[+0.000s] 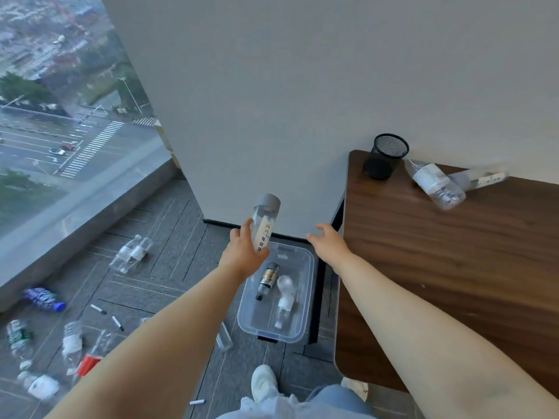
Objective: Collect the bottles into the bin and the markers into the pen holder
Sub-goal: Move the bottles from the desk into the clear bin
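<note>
As other bottles (131, 254) and markers (98, 309) litter the floor (169, 237), a person's left hand (242, 252) grips a clear bottle (264, 219) above the plastic bin (308, 285), apparently to drop it in, while the right hand (328, 240) hangs spread and empty beside the bench (438, 252).

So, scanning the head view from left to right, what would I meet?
Blue bottle on the floor, two markers, clear bin, black mesh pen holder, two bottles on the desk.
</note>
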